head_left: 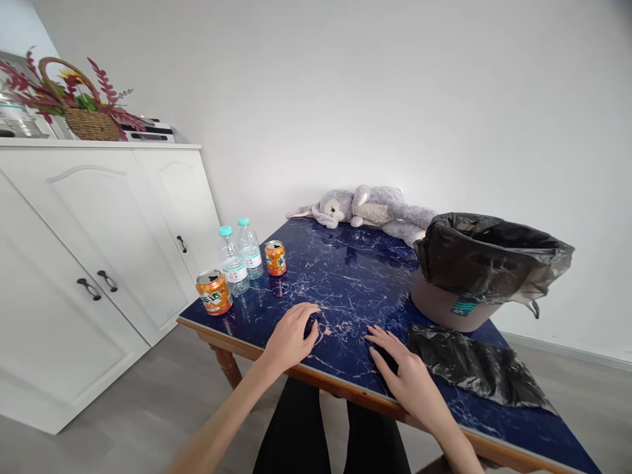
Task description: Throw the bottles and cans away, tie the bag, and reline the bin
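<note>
I'm seeing both hands resting flat on the bench [345, 276] at lower centre, left hand [291, 337] loosely curled, right hand [402, 372] spread touching the loose black bag [474, 368]; bin [474, 276] at right already lined, cans and bottles untouched.

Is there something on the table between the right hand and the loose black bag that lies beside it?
Nothing visible. The right hand lies flat on the table, and the loose black bag starts just beside its fingers. The lined bin stands behind the bag, not between them.
</note>
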The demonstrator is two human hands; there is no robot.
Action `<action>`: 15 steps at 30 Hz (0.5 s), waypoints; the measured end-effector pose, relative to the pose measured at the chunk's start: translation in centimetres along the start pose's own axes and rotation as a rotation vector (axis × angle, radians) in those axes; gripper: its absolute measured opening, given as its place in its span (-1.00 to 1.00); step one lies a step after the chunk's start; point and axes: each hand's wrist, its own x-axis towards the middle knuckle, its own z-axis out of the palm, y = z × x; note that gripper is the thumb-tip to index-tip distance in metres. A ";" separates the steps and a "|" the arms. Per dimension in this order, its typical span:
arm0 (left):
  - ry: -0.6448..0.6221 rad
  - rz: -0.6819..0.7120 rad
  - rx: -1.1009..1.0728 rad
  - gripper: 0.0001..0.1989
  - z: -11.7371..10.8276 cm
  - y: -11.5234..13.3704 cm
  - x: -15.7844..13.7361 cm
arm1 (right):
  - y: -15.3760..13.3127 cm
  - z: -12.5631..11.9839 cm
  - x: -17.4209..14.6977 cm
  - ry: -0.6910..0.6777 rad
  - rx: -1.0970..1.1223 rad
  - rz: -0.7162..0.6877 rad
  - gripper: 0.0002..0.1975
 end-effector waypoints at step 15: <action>0.865 -0.460 0.257 -0.10 -10.0 -8.5 -2.5 | -0.1 -0.3 0.0 0.005 0.017 0.006 -0.58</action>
